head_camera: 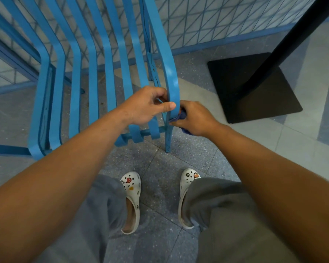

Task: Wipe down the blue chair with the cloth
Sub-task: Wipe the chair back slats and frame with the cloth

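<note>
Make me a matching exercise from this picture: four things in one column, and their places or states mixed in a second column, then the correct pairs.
Things:
1. left hand
2. cloth
3. black table base
4. white clogs

Places or states:
A. on the person's feet
B. on the floor, right of the blue chair
C. grips the chair's rightmost slat
D. bunched in the right hand, against the slat

Pairs: 1-C, 2-D, 3-B, 4-A
</note>
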`<state>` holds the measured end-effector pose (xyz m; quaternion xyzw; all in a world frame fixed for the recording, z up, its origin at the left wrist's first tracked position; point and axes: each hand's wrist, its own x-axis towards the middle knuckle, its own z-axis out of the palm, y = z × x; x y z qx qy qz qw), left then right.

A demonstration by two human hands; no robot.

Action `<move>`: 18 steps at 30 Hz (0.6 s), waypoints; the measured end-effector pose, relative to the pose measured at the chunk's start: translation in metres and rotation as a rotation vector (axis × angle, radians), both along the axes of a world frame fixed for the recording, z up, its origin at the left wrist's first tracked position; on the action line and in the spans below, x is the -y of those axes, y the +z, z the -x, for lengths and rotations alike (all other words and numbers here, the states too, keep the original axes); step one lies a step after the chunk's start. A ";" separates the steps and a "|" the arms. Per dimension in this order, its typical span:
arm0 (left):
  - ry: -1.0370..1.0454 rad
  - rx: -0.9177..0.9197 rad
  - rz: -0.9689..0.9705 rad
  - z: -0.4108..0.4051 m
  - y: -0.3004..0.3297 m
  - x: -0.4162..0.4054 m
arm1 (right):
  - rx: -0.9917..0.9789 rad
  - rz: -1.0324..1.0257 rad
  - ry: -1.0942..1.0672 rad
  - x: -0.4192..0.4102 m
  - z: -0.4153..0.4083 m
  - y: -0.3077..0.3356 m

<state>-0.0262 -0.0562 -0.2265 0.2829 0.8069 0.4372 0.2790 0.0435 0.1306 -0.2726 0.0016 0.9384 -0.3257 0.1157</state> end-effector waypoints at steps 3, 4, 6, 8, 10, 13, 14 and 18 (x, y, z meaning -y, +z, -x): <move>-0.007 -0.011 0.002 0.001 0.000 0.000 | -0.041 0.066 -0.043 -0.004 -0.001 0.020; -0.011 -0.010 0.003 0.002 -0.001 0.000 | -0.054 0.150 -0.069 -0.007 -0.002 0.025; -0.013 0.004 -0.003 0.002 0.000 0.000 | -0.089 0.295 -0.102 -0.010 -0.002 0.032; -0.001 0.030 -0.011 0.002 0.001 0.001 | -0.077 0.295 -0.091 -0.011 0.001 0.030; 0.009 0.035 -0.008 0.001 0.000 0.002 | -0.039 0.209 -0.053 -0.009 0.003 0.018; 0.020 0.027 0.011 0.000 -0.001 0.002 | 0.000 0.128 -0.008 -0.006 0.004 0.002; 0.021 0.020 0.015 -0.001 -0.001 0.001 | 0.010 0.122 -0.006 -0.005 0.004 0.002; -0.007 -0.004 0.031 0.000 0.001 0.002 | -0.011 0.171 -0.080 -0.007 0.001 0.026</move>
